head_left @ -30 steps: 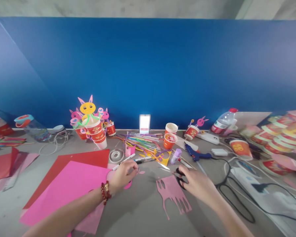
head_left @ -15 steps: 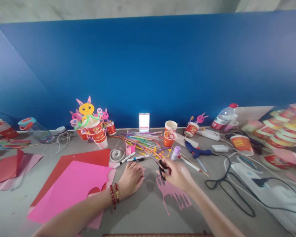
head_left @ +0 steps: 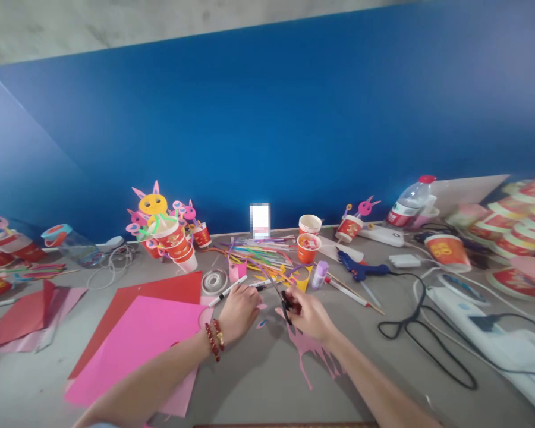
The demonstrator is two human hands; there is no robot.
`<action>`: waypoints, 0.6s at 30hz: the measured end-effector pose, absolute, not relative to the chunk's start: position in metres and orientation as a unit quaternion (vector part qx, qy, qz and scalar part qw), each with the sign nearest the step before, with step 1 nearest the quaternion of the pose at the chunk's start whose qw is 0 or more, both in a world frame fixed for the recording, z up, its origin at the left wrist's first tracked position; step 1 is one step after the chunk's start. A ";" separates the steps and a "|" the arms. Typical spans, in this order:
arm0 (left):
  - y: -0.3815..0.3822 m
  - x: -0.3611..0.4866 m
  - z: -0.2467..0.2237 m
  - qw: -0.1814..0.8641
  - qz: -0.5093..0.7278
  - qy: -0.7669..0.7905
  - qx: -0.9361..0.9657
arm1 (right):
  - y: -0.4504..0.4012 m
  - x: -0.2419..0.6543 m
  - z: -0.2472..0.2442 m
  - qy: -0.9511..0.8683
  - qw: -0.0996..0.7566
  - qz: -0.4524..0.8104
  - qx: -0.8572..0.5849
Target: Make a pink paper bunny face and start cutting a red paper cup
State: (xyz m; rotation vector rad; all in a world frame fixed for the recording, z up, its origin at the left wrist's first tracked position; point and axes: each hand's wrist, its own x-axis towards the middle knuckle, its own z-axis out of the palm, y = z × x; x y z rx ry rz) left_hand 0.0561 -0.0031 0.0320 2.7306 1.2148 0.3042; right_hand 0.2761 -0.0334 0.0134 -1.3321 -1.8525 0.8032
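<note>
The right hand (head_left: pixel 311 312) grips scissors (head_left: pixel 286 307), partly covering their handles. I can't tell whether the left hand (head_left: pixel 239 311) grasps anything

The right hand (head_left: pixel 310 312) has carried the scissors (head_left: pixel 287 304) leftward, nearer the far edge of the bench (head_left: pixel 245 386), as a small blue-and-pink piece (head_left: pixel 261 324) emerges beside the left hand (head_left: pixel 241 306).

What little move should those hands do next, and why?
Perhaps bring the small pale-pink paper piece toward the black-handled scissors: the left hand has it at its fingertips, and the right hand holds the scissors, their blades apart from it.
</note>
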 end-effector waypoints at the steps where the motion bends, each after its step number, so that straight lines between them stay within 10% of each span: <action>1: -0.002 0.058 0.034 0.068 0.091 0.402 0.908 | -0.033 0.276 0.013 -0.716 0.353 0.315 -0.513; 18: -0.003 0.065 0.035 0.206 0.123 0.428 0.872 | -0.027 0.280 0.008 -0.708 0.369 0.338 -0.499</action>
